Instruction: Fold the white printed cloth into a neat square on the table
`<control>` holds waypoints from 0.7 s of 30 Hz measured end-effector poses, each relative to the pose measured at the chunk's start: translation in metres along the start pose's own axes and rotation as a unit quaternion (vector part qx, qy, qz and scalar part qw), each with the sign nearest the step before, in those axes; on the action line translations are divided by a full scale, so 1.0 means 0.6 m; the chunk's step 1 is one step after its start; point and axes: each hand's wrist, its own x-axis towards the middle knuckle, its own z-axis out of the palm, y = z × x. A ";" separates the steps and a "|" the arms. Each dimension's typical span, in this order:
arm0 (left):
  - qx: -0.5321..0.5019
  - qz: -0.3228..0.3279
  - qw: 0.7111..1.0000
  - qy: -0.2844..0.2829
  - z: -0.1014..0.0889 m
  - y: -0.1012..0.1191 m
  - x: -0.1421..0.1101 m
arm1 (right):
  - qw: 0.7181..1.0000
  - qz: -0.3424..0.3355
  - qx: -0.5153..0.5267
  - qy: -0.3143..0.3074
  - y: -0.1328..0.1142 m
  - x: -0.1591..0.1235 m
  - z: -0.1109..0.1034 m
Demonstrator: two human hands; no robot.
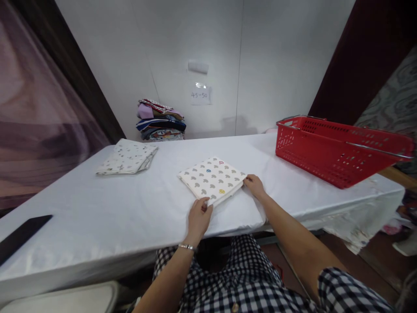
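A folded white cloth [211,177] printed with grey mushrooms, plus a few red, blue and yellow ones, lies flat before me on the table. At its near corner, my left hand [199,217] is closed, thumb and fingers pinching the edge. My right hand [254,186] pinches the right corner of the same cloth. Further left on the table rests another folded white cloth [127,157] with a small dark print; neither hand touches it.
A red plastic basket [312,152] with metal handles stands at the right. Folded fabrics are piled in a stack [161,124] by the back wall. A dark flat object [22,237] lies at the left edge of the white-covered table [130,221]. A paper sign [201,94] hangs on the wall.
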 end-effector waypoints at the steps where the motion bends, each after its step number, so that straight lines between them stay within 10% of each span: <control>1: 0.000 -0.002 1.000 0.000 0.000 0.000 0.000 | 1.000 0.008 -0.003 0.004 0.004 0.002 0.001; 21: 0.001 0.001 1.000 -0.004 0.000 -0.002 0.000 | 0.997 0.009 -0.072 -0.002 0.000 0.001 0.004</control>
